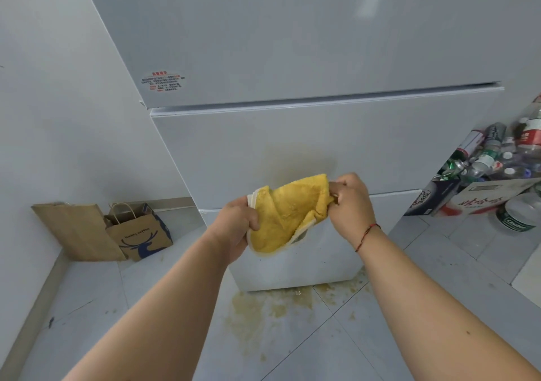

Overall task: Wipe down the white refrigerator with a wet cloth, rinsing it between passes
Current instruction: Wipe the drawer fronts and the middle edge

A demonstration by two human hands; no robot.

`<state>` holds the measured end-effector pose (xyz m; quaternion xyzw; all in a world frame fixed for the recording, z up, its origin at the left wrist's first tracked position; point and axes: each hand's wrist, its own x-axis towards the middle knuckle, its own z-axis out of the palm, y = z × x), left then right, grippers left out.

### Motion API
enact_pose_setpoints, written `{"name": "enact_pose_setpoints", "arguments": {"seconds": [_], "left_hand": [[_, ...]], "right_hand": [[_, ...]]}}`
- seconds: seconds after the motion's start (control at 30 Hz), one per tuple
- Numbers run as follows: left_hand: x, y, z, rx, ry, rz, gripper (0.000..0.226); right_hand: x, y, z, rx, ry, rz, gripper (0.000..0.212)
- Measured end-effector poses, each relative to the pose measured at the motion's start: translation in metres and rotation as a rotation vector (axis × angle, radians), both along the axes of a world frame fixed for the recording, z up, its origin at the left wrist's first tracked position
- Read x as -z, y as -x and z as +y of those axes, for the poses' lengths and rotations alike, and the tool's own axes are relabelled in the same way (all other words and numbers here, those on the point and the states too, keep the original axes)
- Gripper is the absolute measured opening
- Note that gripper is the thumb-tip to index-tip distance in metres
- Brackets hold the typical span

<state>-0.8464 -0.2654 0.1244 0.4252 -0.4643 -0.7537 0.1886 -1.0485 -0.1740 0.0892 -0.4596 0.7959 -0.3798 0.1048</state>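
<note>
A yellow cloth with a pale border hangs stretched between both hands, in front of the lower drawers of the white refrigerator. My left hand grips its lower left edge. My right hand pinches its upper right corner. A faint yellowish smear shows on the middle drawer front, just above the cloth. The cloth is held clear of the fridge surface, as far as I can tell.
Yellowish spill stains spread on the grey tiled floor at the fridge's base. Two brown paper bags lean against the left wall. A cardboard box heaped with empty bottles and cans stands at the right, with a large bottle lying beside it.
</note>
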Motion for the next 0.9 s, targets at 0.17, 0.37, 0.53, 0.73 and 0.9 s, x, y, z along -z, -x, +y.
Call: {"name": "enact_pose_setpoints", "arguments": {"seconds": [0.17, 0.37, 0.53, 0.73, 0.9], "left_hand": [[0.009, 0.003, 0.009, 0.033, -0.023, 0.000, 0.045], [0.030, 0.012, 0.021, 0.022, -0.045, -0.160, 0.020], [0.031, 0.005, 0.032, 0.108, -0.213, -0.235, 0.049], [0.040, -0.001, 0.031, 0.084, -0.194, -0.274, 0.033], [0.036, -0.006, 0.026, 0.041, -0.373, -0.142, 0.029]], "right_hand": [[-0.009, -0.006, 0.009, 0.075, 0.036, -0.529, 0.028], [-0.010, -0.014, 0.013, 0.090, 0.152, -1.281, 0.031], [-0.012, -0.013, 0.025, 0.044, 0.181, -1.682, 0.055], [-0.002, -0.008, 0.025, 0.035, 0.083, -1.488, 0.034], [-0.013, -0.001, 0.034, -0.345, 0.215, -1.274, 0.044]]}}
